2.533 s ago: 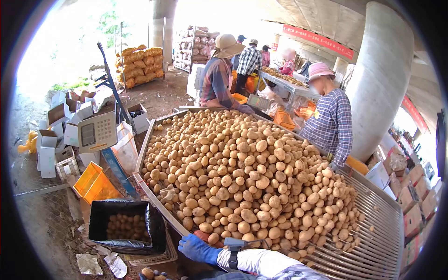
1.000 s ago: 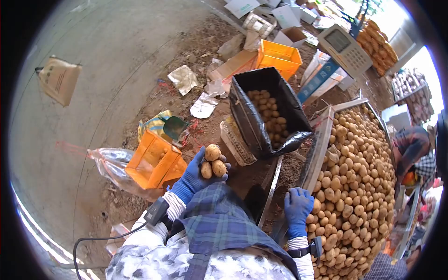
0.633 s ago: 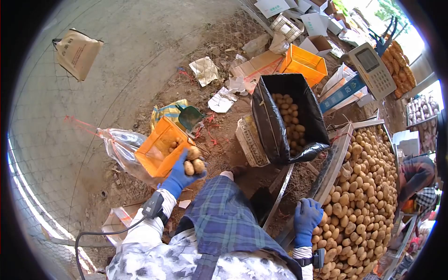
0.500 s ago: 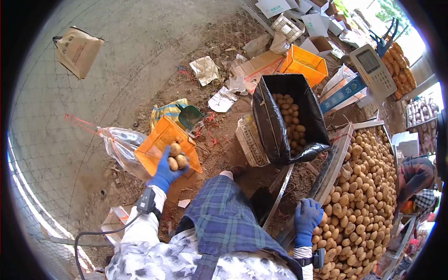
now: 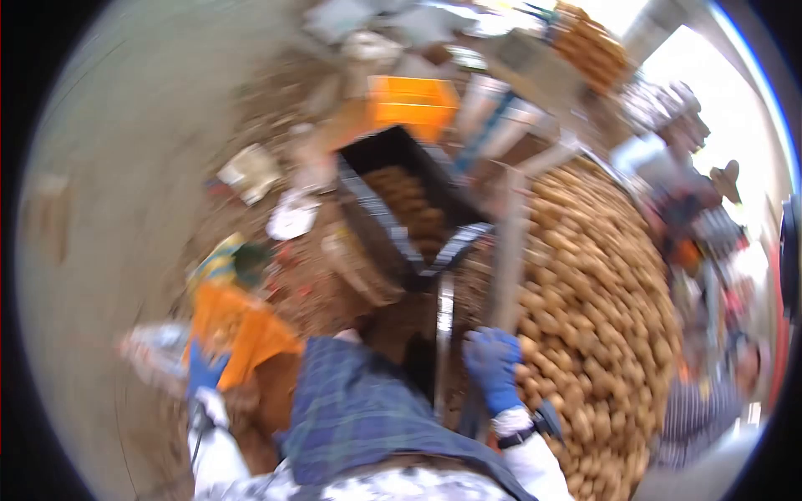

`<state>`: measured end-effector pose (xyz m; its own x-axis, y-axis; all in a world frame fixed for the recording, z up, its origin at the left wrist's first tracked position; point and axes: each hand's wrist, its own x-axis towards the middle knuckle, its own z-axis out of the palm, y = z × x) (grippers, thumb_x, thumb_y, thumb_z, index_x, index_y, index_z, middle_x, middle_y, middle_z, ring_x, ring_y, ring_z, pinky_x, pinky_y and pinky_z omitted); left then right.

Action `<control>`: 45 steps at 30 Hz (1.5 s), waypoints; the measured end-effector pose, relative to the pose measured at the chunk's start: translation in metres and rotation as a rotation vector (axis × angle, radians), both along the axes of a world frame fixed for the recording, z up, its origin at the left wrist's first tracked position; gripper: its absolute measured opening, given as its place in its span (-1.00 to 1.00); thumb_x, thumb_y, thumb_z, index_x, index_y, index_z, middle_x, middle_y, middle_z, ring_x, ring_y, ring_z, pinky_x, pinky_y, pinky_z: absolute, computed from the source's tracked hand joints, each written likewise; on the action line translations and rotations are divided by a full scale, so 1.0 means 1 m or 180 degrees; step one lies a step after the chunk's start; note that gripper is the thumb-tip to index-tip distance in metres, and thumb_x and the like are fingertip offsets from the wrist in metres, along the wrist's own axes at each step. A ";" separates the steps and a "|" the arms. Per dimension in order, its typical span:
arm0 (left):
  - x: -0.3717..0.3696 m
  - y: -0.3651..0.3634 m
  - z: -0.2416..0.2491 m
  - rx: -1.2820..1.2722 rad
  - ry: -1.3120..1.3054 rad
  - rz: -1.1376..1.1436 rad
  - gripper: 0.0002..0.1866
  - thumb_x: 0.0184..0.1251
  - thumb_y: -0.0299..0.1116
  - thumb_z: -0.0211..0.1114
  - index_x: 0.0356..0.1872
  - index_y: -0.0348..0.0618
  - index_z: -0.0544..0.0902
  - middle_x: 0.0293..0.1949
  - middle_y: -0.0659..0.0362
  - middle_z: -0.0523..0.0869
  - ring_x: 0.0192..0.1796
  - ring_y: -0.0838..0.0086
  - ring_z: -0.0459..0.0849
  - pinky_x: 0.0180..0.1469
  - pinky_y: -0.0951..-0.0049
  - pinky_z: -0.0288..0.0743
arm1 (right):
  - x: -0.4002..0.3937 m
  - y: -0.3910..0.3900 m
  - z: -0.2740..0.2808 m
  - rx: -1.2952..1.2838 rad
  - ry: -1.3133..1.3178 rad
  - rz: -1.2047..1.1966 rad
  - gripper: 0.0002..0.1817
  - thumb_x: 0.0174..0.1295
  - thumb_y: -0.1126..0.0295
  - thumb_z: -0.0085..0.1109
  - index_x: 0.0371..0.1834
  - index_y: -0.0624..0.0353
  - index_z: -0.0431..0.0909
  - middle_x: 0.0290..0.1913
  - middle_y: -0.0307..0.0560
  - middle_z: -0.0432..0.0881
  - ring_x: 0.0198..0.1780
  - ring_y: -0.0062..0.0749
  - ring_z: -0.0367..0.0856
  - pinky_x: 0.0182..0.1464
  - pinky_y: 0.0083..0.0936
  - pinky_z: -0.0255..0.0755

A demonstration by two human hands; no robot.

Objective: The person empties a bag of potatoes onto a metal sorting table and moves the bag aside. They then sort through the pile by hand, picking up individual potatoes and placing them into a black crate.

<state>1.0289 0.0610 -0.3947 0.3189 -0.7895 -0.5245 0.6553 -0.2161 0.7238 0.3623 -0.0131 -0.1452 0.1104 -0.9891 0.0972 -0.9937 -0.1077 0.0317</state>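
Observation:
My left hand (image 5: 205, 369) in a blue glove is at the near left edge of a tilted orange crate (image 5: 266, 338), thumb and fingers apart. Blurred tan potatoes (image 5: 222, 336) show just beyond the fingertips, inside the crate. My right hand (image 5: 493, 369), also blue-gloved, lies at the left border of a large heap of potatoes (image 5: 593, 334), by the bin's metal rail (image 5: 510, 259). Its fingers are curled, and what is under them is hidden. Ahead stands a box lined with black plastic (image 5: 368, 159), with potatoes (image 5: 407, 209) inside.
Beyond the lined box is another orange crate (image 5: 413, 104). A grey scale (image 5: 535, 67) stands at the back right. A green scoop (image 5: 250, 264) lies behind the near crate, and a clear plastic bag (image 5: 154, 351) lies left of it. Other people (image 5: 710, 409) are at the right.
My view has swung right and blurred. My left hand has moved from in front of the orange crate, with potatoes in it, to its left edge. My right hand stays by the heap.

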 end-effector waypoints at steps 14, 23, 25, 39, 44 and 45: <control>-0.251 -0.179 0.093 0.0487 0.0363 -0.1771 -0.82 0.42 -0.10 0.32 -0.24 0.09 0.60 -0.43 0.35 0.59 -0.41 0.53 0.52 -0.39 0.46 0.41 | -0.011 0.006 -0.014 -0.0155 -0.0268 -0.0161 -0.92 0.18 0.28 0.19 -0.37 -0.02 0.58 -0.26 -0.18 0.62 -0.10 -0.24 0.61 -0.11 -0.22 0.42; -0.411 -0.266 0.143 0.0084 0.0748 -0.2957 -0.81 0.46 -0.15 0.28 -0.29 0.05 0.54 -0.46 0.31 0.49 -0.47 0.55 0.41 -0.44 0.48 0.32 | -0.014 0.005 -0.007 -0.0204 -0.0622 -0.0154 -0.88 0.27 0.25 0.19 -0.35 0.00 0.57 -0.28 -0.19 0.60 -0.13 -0.23 0.60 -0.13 -0.23 0.43; -0.452 -0.281 0.177 -0.0130 0.0431 -0.3121 -0.86 0.50 -0.23 0.25 -0.25 -0.01 0.56 -0.46 0.29 0.50 -0.47 0.55 0.46 -0.43 0.50 0.34 | -0.015 0.004 -0.002 -0.0396 -0.1298 -0.0239 -0.89 0.27 0.24 0.20 -0.33 -0.02 0.58 -0.28 -0.19 0.61 -0.15 -0.22 0.61 -0.15 -0.23 0.43; -0.713 -0.354 0.253 -0.4359 -0.4584 -0.4016 -0.57 0.17 -0.15 0.45 0.07 0.03 0.64 0.07 0.09 0.67 0.19 0.16 0.58 0.26 0.05 0.34 | -0.043 -0.018 0.043 0.0412 -0.3393 -0.1721 -0.72 0.41 0.20 0.17 0.02 0.12 0.67 -0.08 0.00 0.73 -0.02 -0.14 0.71 0.06 -0.33 0.55; -0.729 -0.366 0.240 -0.4027 -0.4598 -0.4779 -0.64 0.19 -0.17 0.44 0.00 0.01 0.72 -0.08 0.09 0.73 0.19 0.16 0.58 0.30 0.12 0.27 | -0.054 -0.013 0.037 0.0311 -0.3470 -0.1998 -0.70 0.41 0.18 0.16 0.04 0.10 0.66 -0.08 -0.01 0.73 -0.02 -0.18 0.71 0.08 -0.36 0.55; -0.729 -0.368 0.237 -0.3995 -0.4143 -0.4634 -0.71 0.23 -0.19 0.42 -0.08 -0.04 0.73 -0.16 0.10 0.75 0.10 0.22 0.63 0.23 0.18 0.34 | -0.056 -0.011 0.033 0.0309 -0.3491 -0.2019 -0.70 0.41 0.18 0.16 0.04 0.10 0.66 -0.08 -0.01 0.73 -0.02 -0.18 0.71 0.08 -0.36 0.55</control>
<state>0.3004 -0.3069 -0.1576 -0.9094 -0.3802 0.1686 -0.2181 0.7810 0.5852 0.3065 -0.0239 -0.1122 -0.4754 -0.8469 -0.2384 -0.3713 0.4388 -0.8183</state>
